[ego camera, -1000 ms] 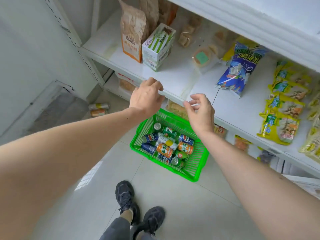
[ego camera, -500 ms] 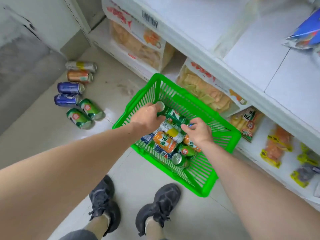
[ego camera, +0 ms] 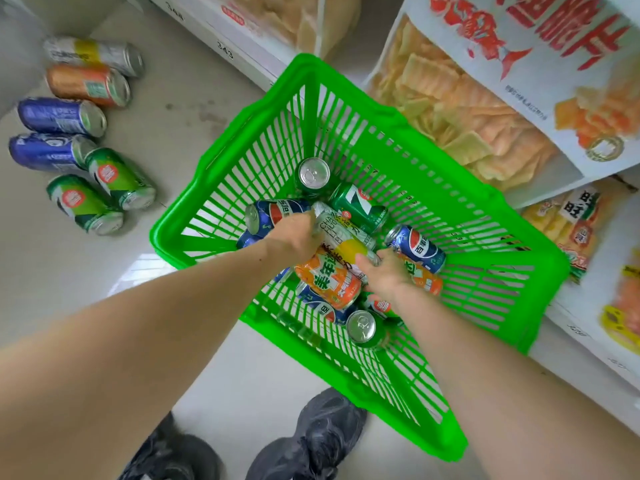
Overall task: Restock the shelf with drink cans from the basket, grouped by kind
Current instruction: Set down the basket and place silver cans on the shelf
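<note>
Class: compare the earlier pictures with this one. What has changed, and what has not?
Both hands dropped from the shelf edge into the green basket. The left hand and right hand now close on the white and yellow can. The six cans on the floor lie unchanged.

Dark shoes point(ego camera: 308, 441) on pale floor point(ego camera: 86, 278) — snack bags point(ego camera: 464, 109) alongside

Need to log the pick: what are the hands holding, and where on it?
Both hands are on the silver-and-yellow can in the basket: left hand at its upper end, right hand at its lower end.
</note>
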The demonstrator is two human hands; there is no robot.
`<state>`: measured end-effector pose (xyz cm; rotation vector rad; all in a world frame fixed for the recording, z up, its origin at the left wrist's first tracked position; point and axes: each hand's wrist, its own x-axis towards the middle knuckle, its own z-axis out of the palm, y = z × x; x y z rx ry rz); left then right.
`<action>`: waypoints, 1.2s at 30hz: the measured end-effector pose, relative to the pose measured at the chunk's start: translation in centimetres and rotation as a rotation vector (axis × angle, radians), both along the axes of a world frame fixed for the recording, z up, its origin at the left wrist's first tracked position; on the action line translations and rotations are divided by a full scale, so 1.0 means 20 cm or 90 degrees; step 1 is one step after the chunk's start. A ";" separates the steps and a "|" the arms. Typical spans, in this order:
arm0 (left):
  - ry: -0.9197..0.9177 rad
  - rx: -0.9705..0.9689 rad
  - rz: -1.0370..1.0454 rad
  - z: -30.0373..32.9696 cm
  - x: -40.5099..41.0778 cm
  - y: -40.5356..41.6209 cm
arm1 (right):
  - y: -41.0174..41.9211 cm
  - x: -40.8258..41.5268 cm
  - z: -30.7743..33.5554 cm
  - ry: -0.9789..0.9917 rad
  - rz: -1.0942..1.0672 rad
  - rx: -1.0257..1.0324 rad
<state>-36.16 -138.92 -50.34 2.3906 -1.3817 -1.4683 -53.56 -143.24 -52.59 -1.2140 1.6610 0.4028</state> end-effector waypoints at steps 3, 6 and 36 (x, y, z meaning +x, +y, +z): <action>0.007 0.007 0.000 -0.04 0.00 -0.01 | 0.00 0.01 -0.02 -0.033 -0.081 0.039; 0.002 0.000 0.002 -0.05 0.01 -0.02 | 0.00 0.02 -0.02 -0.064 -0.168 0.066; 0.074 -0.279 -0.009 2.26 0.56 -0.07 | 0.03 0.32 2.17 -0.447 -0.326 0.112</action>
